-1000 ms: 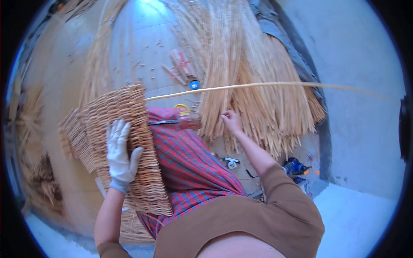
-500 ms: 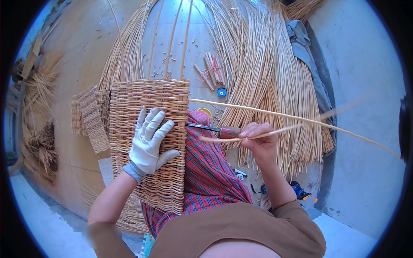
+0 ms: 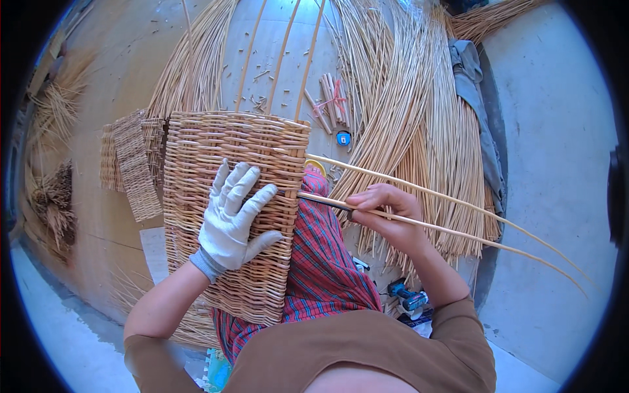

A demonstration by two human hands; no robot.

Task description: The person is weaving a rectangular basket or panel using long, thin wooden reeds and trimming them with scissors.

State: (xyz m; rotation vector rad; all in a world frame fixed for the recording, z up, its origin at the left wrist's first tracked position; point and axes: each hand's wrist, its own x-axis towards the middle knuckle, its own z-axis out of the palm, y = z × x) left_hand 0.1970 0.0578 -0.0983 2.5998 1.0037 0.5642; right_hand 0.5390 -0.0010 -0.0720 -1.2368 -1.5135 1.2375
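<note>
A woven wicker panel (image 3: 190, 154) lies over my lap, with uprights standing out of its far edge. My left hand (image 3: 233, 219), in a white glove, rests on it with fingers spread. My bare right hand (image 3: 393, 213) pinches a long peeled rod (image 3: 472, 238). The rod's near end meets the panel's right edge, beside a thin dark metal shaft (image 3: 325, 200) that sticks out there. That tool's handle is mostly hidden under my right hand. A second rod (image 3: 413, 185) juts from the same edge slightly farther away and slants off to the right.
Large bundles of rods (image 3: 419, 124) cover the floor ahead and right. Smaller woven pieces (image 3: 134, 164) lie left of the panel. Tied short sticks (image 3: 334, 101), a blue tape measure (image 3: 343, 138) and a blue-black power tool (image 3: 407, 296) also lie on the floor.
My right hand has brought the rod's end left to the panel's edge, along the tool's shaft, and now covers its handle. My left hand stays flat on the panel.
</note>
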